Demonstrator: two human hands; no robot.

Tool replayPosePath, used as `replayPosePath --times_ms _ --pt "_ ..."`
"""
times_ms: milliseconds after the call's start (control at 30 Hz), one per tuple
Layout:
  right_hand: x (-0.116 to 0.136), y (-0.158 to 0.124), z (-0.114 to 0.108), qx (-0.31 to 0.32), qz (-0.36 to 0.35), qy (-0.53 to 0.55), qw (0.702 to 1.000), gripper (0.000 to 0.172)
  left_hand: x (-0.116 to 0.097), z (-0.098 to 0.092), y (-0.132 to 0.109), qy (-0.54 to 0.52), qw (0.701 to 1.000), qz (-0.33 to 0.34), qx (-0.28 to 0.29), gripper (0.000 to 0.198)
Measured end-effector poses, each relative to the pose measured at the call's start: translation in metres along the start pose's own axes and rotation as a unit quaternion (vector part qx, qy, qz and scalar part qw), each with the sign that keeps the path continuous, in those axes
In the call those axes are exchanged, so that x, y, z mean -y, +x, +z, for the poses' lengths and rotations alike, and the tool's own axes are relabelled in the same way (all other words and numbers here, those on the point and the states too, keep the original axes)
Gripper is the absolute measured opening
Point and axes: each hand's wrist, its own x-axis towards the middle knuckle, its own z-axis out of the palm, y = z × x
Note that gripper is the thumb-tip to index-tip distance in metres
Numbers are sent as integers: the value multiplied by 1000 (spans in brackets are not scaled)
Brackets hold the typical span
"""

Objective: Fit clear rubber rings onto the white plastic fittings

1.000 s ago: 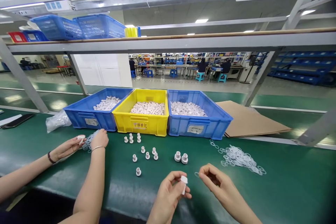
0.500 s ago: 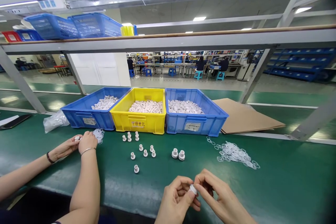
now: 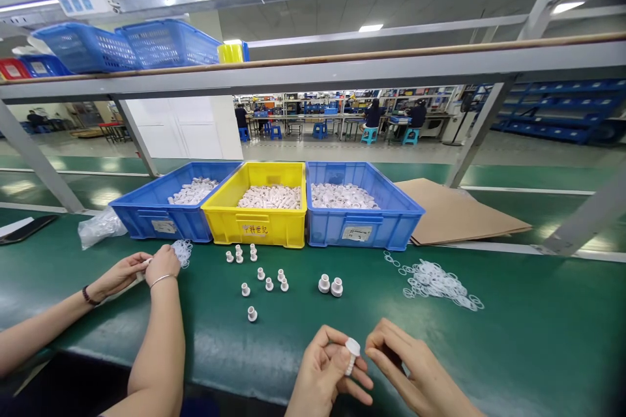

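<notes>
A white plastic fitting [image 3: 353, 347], flared rim upward, is pinched in the grip of the left hand [image 3: 323, 368], best steadied below the rim to leave it exposed, with the right hand [image 3: 409, 361] curled just beside it over the green bench [image 3: 528, 352], its hold impossible to tell.

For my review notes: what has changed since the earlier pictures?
The right hand brought a ring to the flanged white fitting in the left hand, then drew back with no ring visible in it. The co-worker's right hand moved left to their other hand. The left hand still grips the fitting; the bins stayed.
</notes>
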Motion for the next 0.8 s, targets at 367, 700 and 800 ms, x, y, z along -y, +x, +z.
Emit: replayPosePath --times_ms 367,700,800 --pt "17 3 -4 46 58 131 989 24 14 2 4 -91 991 -23 98 53" --pt "16 1 -5 11 47 107 993 26 16 -2 2 -109 992 -18 66 44" --pt "14 0 -4 5 27 97 995 27 23 -2 3 -159 983 -21 91 42"
